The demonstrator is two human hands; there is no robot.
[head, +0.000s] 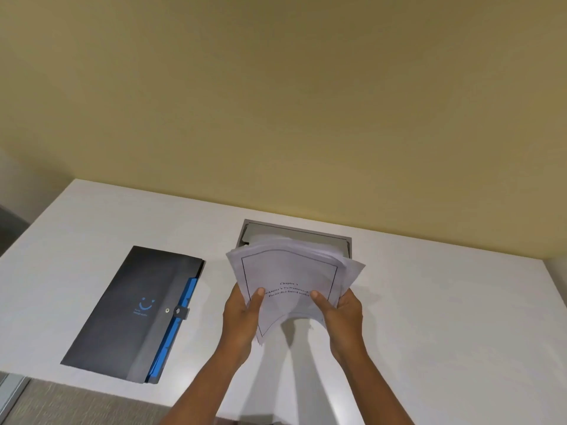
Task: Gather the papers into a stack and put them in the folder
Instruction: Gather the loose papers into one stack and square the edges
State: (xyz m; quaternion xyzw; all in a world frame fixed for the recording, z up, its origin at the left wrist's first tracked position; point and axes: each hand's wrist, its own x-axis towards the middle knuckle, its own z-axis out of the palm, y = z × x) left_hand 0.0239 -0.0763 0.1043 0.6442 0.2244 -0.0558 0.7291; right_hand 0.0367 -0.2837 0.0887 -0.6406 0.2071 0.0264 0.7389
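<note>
A stack of white papers is held up above the white table, bent and fanned slightly at its top. The front sheet has a black border and printed text. My left hand grips the stack's lower left side, thumb on the front sheet. My right hand grips its lower right side in the same way. The dark folder lies flat on the table to the left of my hands, snapped shut, with blue dividers showing along its right edge.
A grey rectangular cable hatch is set into the table just behind the papers, close to the yellow wall. The table's front edge runs along the lower left, with grey floor below it.
</note>
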